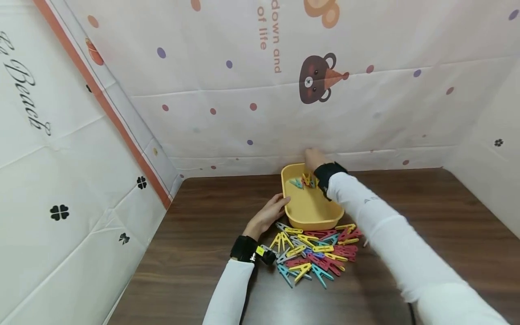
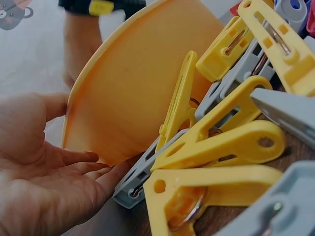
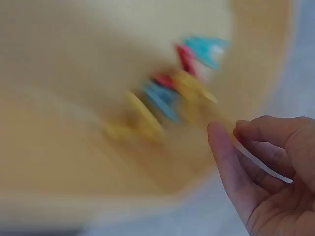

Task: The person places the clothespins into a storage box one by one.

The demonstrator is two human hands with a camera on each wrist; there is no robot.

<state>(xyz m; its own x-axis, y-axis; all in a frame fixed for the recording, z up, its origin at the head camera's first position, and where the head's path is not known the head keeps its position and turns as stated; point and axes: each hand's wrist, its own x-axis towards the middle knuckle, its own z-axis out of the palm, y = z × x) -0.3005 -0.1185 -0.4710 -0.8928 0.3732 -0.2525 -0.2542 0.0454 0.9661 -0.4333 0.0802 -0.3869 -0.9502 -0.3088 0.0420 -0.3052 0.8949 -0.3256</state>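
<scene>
A yellow plastic basin (image 1: pixel 310 210) stands at the back of the table with a few clothespins (image 1: pixel 306 180) in its far end. My left hand (image 1: pixel 268 214) holds the basin's left side, thumb at the rim and the other fingers along the outer wall (image 2: pixel 133 93). At the far right corner, my right hand (image 1: pixel 314 158) pinches the rim between thumb and fingers, as the right wrist view shows. Yellow, blue and red clothespins (image 3: pixel 187 93) look blurred inside the basin there. A loose pile of clothespins (image 1: pixel 313 255) lies right in front of the basin.
The brown wooden table (image 1: pixel 195 253) ends against a white printed cloth (image 1: pixel 227 122) hung behind it. Another white cloth (image 1: pixel 81 180) stands along the left side. Piled clothespins come up close to the left wrist and the basin's near wall.
</scene>
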